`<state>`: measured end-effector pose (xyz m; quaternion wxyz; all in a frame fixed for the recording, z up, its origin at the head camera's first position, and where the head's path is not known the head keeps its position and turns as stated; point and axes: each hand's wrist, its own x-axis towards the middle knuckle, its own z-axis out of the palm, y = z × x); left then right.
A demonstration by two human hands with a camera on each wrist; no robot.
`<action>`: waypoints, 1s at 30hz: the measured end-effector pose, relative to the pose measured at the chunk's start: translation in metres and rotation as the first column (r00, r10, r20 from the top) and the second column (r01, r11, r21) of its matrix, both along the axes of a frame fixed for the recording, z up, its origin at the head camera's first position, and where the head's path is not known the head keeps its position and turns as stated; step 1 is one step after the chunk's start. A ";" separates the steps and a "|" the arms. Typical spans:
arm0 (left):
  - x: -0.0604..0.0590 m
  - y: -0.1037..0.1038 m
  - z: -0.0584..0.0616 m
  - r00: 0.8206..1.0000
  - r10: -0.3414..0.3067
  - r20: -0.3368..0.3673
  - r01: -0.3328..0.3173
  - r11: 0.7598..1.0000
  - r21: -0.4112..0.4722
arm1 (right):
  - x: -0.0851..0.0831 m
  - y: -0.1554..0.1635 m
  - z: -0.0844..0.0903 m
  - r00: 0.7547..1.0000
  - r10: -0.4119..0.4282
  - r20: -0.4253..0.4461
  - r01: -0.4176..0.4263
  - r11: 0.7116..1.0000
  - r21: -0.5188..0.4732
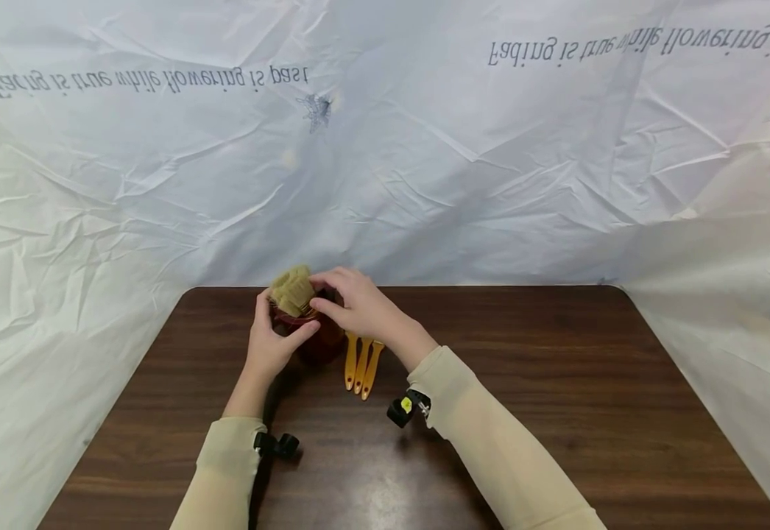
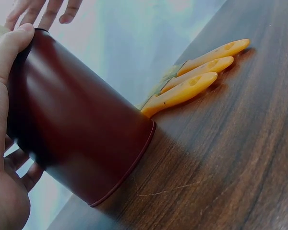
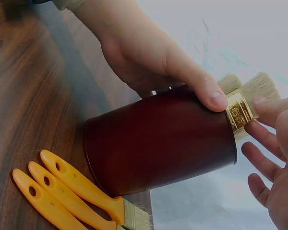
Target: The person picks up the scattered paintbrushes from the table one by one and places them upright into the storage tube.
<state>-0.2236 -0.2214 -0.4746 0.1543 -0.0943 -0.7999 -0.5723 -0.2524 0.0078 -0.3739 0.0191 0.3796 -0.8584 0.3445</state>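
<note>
My left hand [image 1: 269,346] grips a dark red cylindrical holder [image 2: 81,115], its thumb along the side near the rim and its fingers round the far side. Several paintbrushes [image 1: 294,291] stand in the holder, pale bristles up; their handles are hidden inside. One paintbrush [image 3: 239,111] with a gold-coloured ferrule leans at the rim toward my right hand [image 1: 358,305]. That hand pinches it near the bristles with thumb and forefinger, other fingers spread. Beside the holder's base lie three paintbrushes [image 1: 361,366] with yellow-orange handles, their bristles pointing away from me.
The dark brown wooden table [image 1: 524,397] has rounded far corners. A white printed cloth [image 1: 385,147] hangs behind it and along both sides. Each wrist carries a black camera mount, one on the left wrist [image 1: 277,444] and one on the right.
</note>
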 end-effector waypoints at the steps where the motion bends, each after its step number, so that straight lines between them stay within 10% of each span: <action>1: 0.000 0.000 0.001 1.000 0.002 -0.001 -0.002 1.000 -0.002 | 0.000 -0.001 -0.001 1.000 -0.001 -0.009 0.001 1.000 -0.016; 11: 0.000 0.000 0.002 1.000 -0.004 0.009 0.004 1.000 0.005 | 0.003 -0.008 -0.002 0.990 -0.032 -0.140 0.035 0.999 0.021; 30: -0.001 0.000 0.001 1.000 -0.005 0.006 0.005 1.000 0.012 | 0.007 0.026 -0.013 0.979 -0.192 0.069 0.197 0.978 -0.073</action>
